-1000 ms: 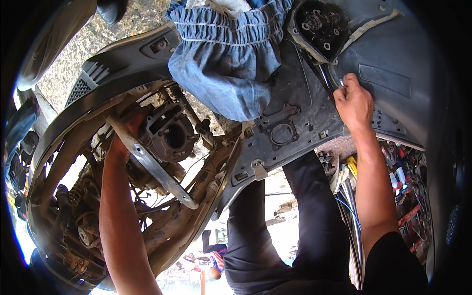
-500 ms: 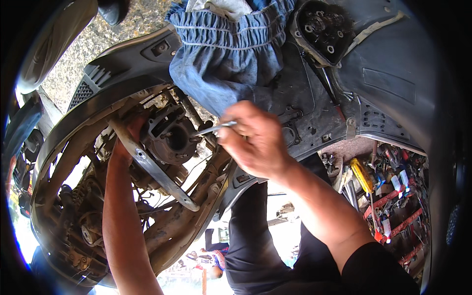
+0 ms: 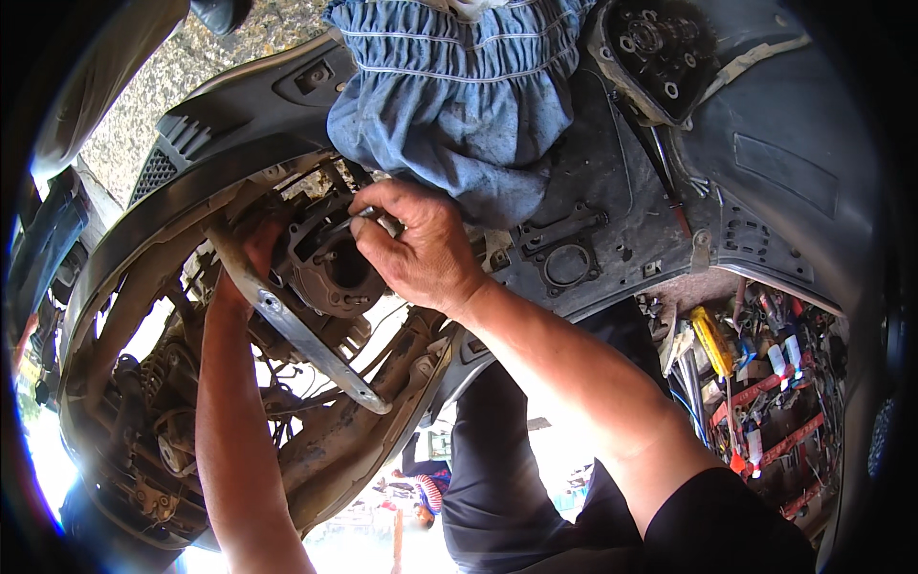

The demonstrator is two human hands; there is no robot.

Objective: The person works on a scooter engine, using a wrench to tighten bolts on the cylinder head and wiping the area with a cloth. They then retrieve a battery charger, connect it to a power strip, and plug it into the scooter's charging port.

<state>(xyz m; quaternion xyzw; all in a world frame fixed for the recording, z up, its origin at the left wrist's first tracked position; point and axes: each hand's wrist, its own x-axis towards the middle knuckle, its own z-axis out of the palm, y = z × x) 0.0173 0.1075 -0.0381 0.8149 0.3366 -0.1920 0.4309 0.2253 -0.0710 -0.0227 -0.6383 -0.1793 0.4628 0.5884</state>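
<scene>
**A:** In the head view, where are your hands?

**B:** Your right hand (image 3: 416, 251) sits over the engine cylinder (image 3: 330, 268) inside the scooter frame (image 3: 143, 230). Its fingers are curled closed, pinching a thin metal tool (image 3: 356, 218) whose tip points left across the cylinder's top edge. What kind of tool it is, you can't make out from here.

**A:** And the left?

**B:** Your left hand (image 3: 251, 263) reaches up from below, behind the grey metal bracket (image 3: 296, 330) that slants across the opening. It lies against the cylinder's left side, but the bracket and the cylinder hide the fingers, so you can't tell how far they are closed or whether they grip anything.

**A:** What lies around the cylinder?

**B:** Just above your right hand a blue gathered cloth (image 3: 459, 105) is draped on the dark scooter floor panel (image 3: 784, 172). To the right of your wrist a gasket (image 3: 566, 260) lies flat on that panel. Further up, an engine cover (image 3: 655, 53) rests near the top edge. At the lower right, well apart from your hands, an open toolbox (image 3: 765, 383) holds a jumble of screwdrivers and small tools.
</scene>
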